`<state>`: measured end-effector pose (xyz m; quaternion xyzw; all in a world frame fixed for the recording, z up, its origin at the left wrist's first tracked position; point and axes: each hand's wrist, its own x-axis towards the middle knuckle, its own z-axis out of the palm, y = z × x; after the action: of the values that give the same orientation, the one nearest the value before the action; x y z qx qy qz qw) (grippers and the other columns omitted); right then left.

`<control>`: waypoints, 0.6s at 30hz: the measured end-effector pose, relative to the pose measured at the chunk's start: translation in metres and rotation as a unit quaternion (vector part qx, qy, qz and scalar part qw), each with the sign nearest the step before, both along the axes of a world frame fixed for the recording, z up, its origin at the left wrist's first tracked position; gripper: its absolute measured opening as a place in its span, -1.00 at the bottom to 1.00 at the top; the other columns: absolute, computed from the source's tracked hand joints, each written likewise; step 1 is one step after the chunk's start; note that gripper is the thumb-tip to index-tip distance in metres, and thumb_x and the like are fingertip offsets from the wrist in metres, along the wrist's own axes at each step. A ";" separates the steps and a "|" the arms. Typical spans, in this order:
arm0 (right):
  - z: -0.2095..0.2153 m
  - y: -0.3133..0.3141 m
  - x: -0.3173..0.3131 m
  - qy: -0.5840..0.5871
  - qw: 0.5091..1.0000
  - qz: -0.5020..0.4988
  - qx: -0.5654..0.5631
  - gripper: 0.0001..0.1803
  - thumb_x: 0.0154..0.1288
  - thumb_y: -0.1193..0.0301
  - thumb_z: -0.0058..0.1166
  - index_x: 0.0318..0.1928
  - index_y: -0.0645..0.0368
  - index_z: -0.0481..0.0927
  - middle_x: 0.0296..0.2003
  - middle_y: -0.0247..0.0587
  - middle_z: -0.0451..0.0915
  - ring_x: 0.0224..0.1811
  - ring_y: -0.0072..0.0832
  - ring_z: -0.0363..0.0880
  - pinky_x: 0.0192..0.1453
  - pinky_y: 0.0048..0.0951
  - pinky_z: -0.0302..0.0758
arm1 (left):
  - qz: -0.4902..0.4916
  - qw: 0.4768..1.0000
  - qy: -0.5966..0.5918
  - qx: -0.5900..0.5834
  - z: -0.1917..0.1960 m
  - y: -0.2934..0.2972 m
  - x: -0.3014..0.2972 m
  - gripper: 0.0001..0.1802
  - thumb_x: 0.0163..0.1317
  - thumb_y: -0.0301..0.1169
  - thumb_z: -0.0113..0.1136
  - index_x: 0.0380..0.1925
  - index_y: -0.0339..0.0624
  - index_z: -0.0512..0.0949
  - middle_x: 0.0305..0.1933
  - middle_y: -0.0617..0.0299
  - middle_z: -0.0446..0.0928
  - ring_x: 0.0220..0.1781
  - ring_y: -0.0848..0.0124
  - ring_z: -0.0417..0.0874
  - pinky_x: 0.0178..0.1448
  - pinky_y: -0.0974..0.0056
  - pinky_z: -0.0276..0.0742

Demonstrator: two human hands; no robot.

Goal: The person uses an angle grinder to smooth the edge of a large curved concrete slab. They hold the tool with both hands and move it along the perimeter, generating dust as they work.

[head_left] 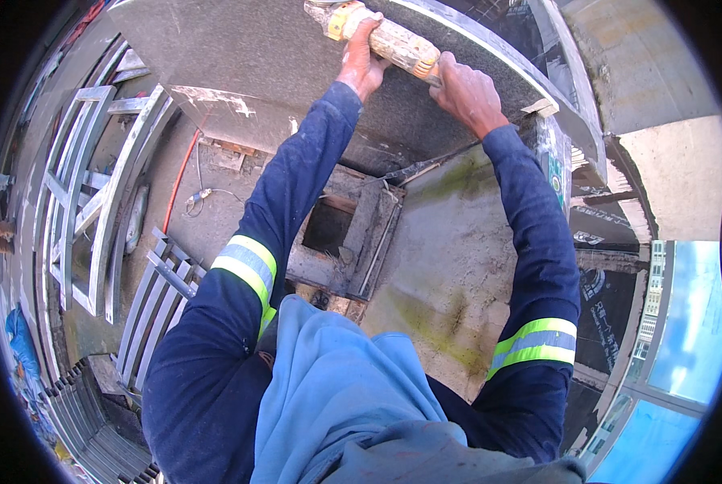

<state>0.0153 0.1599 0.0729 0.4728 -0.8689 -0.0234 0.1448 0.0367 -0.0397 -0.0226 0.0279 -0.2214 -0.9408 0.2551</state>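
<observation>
With both arms stretched forward, I hold an angle grinder [401, 47] with a dust-caked yellow and whitish body. My left hand [362, 63] is closed round its front part, close to the head. The fingers of my right hand [467, 93] wrap its rear end. At the top edge of the view the grinder's head is partly cut off, so its disc cannot be made out. Beneath the tool lies a broad dark grey stone slab [240, 48] with a pale, chipped edge. White dust covers both hands.
Below the slab is a square opening [328, 227] with a rough frame. A stained concrete surface [449, 250] lies right of it. Metal frames [95, 202] stand at the left, near an orange cable [182, 177]. Metal channels [95, 427] lie lower left. Blue glass panels [687, 323] are at the right.
</observation>
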 end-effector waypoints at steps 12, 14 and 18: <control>-0.011 0.004 -0.008 0.038 0.999 0.024 -0.013 -0.60 0.23 0.28 0.32 -0.12 0.24 0.43 -0.42 0.11 0.73 -0.37 -0.01 0.78 -0.29 -0.06 0.73 | 0.013 1.000 -0.008 0.003 -0.007 0.004 -0.007 -0.38 0.16 -0.18 0.50 0.17 -0.04 0.46 0.08 0.22 0.58 0.22 0.26 0.60 0.36 -0.17 0.45; -0.012 0.005 -0.008 0.034 0.999 0.017 -0.012 -0.61 0.24 0.28 0.32 -0.12 0.24 0.43 -0.41 0.11 0.73 -0.36 -0.01 0.78 -0.29 -0.06 0.73 | 0.008 1.000 -0.007 0.006 -0.007 0.004 -0.007 -0.39 0.16 -0.19 0.51 0.17 -0.05 0.46 0.07 0.22 0.59 0.20 0.27 0.60 0.35 -0.15 0.46; -0.011 0.004 -0.007 0.035 0.999 0.010 -0.007 -0.60 0.24 0.28 0.32 -0.12 0.24 0.43 -0.40 0.12 0.73 -0.35 -0.01 0.79 -0.29 -0.07 0.73 | 0.011 1.000 0.002 0.011 -0.008 0.006 -0.009 -0.40 0.16 -0.20 0.51 0.15 -0.05 0.47 0.06 0.22 0.59 0.19 0.28 0.61 0.34 -0.12 0.47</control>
<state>0.0079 0.1643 0.0614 0.4789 -0.8587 -0.0324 0.1792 0.0281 -0.0340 -0.0308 0.0310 -0.2105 -0.9403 0.2656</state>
